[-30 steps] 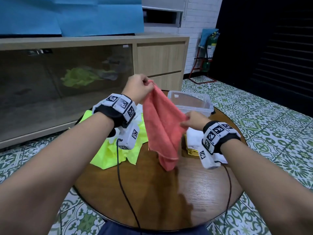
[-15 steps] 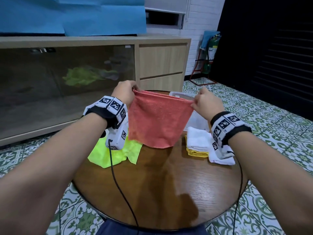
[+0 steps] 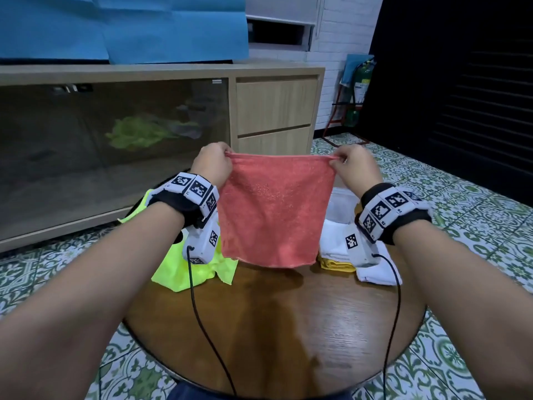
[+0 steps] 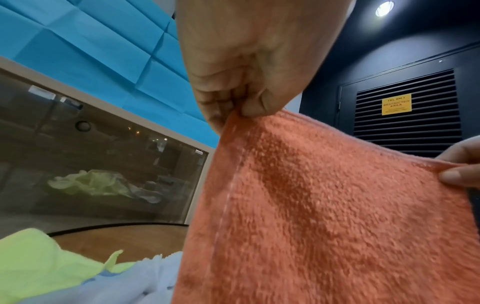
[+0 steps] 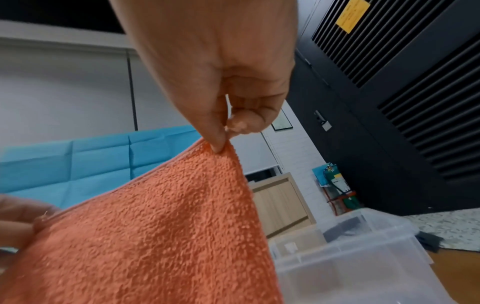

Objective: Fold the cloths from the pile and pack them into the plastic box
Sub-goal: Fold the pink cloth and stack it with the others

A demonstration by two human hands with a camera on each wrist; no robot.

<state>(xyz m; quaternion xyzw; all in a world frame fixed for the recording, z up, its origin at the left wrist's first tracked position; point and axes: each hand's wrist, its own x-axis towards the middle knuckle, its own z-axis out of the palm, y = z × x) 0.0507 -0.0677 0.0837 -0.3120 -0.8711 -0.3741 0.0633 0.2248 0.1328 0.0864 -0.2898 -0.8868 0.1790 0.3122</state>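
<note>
Cabinet [image 3: 161,116] with a dark glass front fills the upper left of the head view, blue sheets [image 3: 124,24] on the wall above it; the glass carries a faint yellow-green reflection. Lower, at left-centre, a yellow-green cloth [image 3: 184,272] lies crumpled on the round wooden table [image 3: 259,327], partly behind the left wrist unit. In the left wrist view a pale blue-white cloth [image 4: 135,277] lies against the yellow-green one at the bottom edge. Left hand [image 3: 213,166] is raised above the table, thumb and curled fingers [image 4: 221,107] pinching the upper left corner of the orange cloth [image 3: 274,212]. That cloth hangs flat and spread in the centre of the frame, top edge taut between both hands, lower hem just above the tabletop; contact with the wood cannot be told. Right hand [image 3: 356,166] pinches the upper right corner, fingertip and thumb closed on the hem in the right wrist view. Behind the cloth's right edge the clear plastic box [image 3: 343,206] stands on the table, mostly hidden in the head view; the right wrist view shows it lower right. Right of centre, below the right wrist, folded white cloths [image 3: 334,241] lie over a yellow one [image 3: 334,265] on the table. Patterned green floor tiles [image 3: 461,203] and a dark louvred wall [image 3: 461,82] occupy the right side.
</note>
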